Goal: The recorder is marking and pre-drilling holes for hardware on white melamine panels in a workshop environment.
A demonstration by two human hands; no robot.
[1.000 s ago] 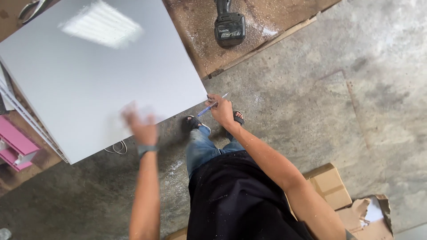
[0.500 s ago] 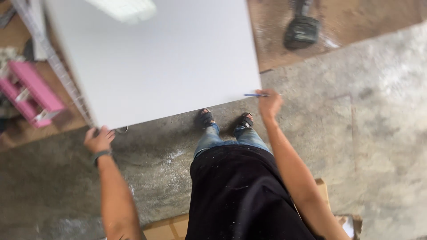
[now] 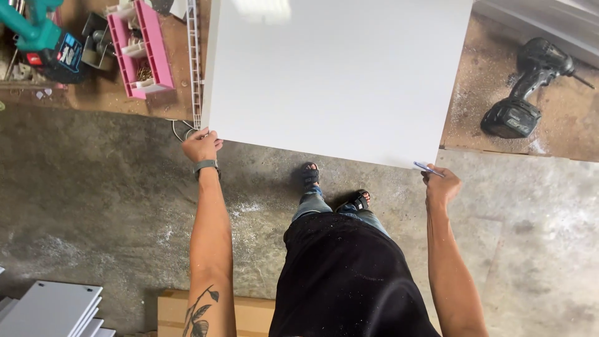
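Head view, looking straight down: the left hand (image 3: 201,145) has its fingers curled over the near left corner of a large white board (image 3: 337,75), thumb side up, clamped on the edge. The right hand (image 3: 441,185) is at the board's near right corner, its fingers closed around a blue pen (image 3: 428,168) whose tip lies against that corner; whether those fingers also pinch the board cannot be told. Taking both near corners, arms spread wide, appears to be a way of keeping so wide a sheet level and square.

The board lies flat on a dusty wooden workbench (image 3: 549,137), its near edge overhanging toward the person's sandalled feet (image 3: 334,187) on the concrete floor (image 3: 93,206). Left of the board a thin white metal rail (image 3: 194,62) runs along its side, then a pink parts tray (image 3: 140,47), then a teal power tool (image 3: 47,37). Right of the board rests a black cordless drill (image 3: 527,93). Well apart from the board, at the frame's lower left, more white panels (image 3: 50,309) are stacked.
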